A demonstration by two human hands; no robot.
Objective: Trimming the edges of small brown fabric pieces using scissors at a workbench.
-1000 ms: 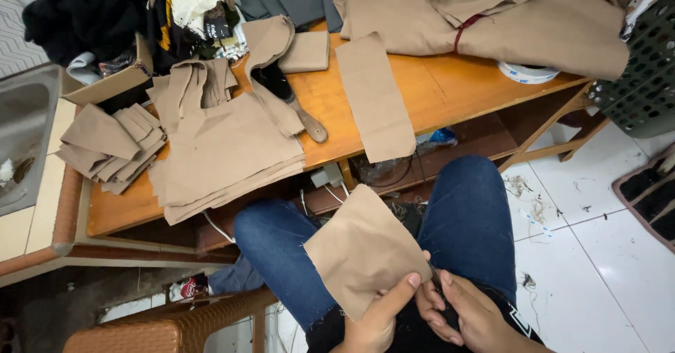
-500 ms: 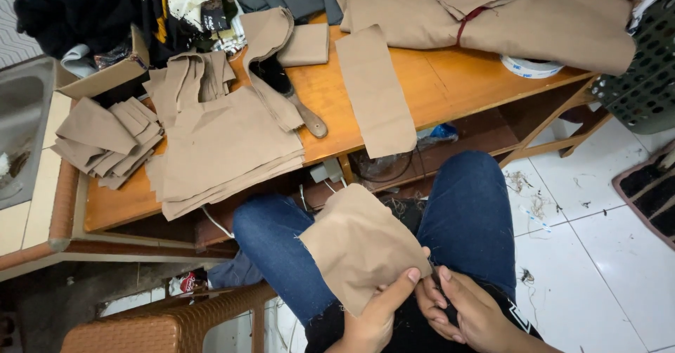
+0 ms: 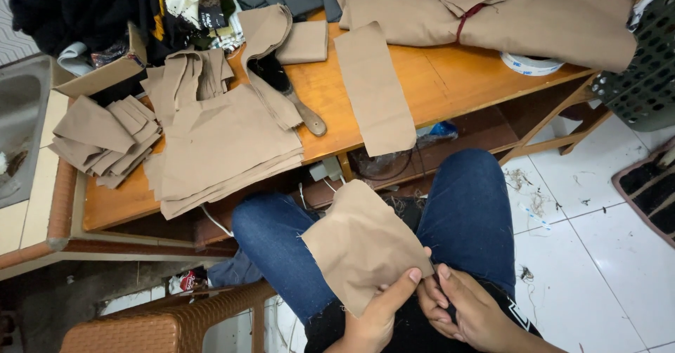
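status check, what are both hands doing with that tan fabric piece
Left hand pinching tan fabric piece at its lower edge. Right hand touching the same edge. Piece over the lap, nothing in the way.

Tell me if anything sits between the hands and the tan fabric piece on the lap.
Nothing visible does. The left hand already pinches the lower edge of the tan fabric piece, thumb on top. The right hand meets that same corner from the other side, fingers curled against it over the lap.

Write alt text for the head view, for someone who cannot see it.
Two hands, left and right, pinch a tan cloth piece over a lap in blue jeans. Ahead, a wooden table holds stacked tan pieces, a brush and a tape roll.
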